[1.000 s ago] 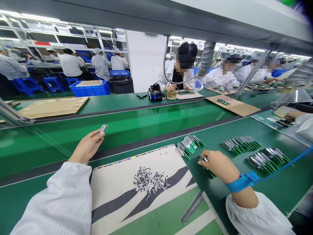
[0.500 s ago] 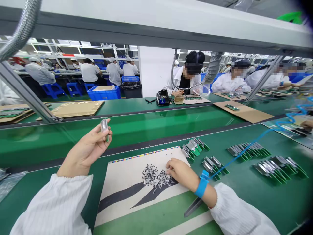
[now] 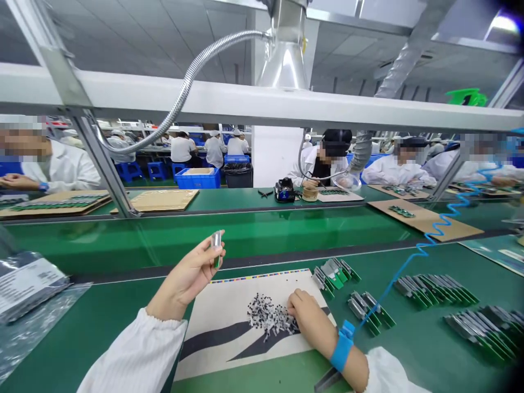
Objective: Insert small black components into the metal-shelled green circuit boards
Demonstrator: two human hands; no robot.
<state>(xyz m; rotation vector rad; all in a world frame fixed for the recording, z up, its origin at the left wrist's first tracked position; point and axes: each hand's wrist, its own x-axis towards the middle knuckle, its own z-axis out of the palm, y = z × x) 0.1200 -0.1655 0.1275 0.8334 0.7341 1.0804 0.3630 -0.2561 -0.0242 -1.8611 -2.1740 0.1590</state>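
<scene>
My left hand (image 3: 186, 275) pinches a small silver-and-green circuit board (image 3: 216, 241) in mid-air, probably light, stiff and best held by its edges. My right hand (image 3: 307, 315) is beside the tiny black-and-clear pieces (image 3: 268, 316); I cannot tell whether it grips any.

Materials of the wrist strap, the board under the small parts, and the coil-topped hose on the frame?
Wrist strap: likely woven fabric or soft plastic, matte blue; it wraps the wrist snugly.
Board: probably cardboard, matte, with a printed colour strip along its edge.
Hose: looks like bare metal, shiny, with ribbed rings catching light.
</scene>
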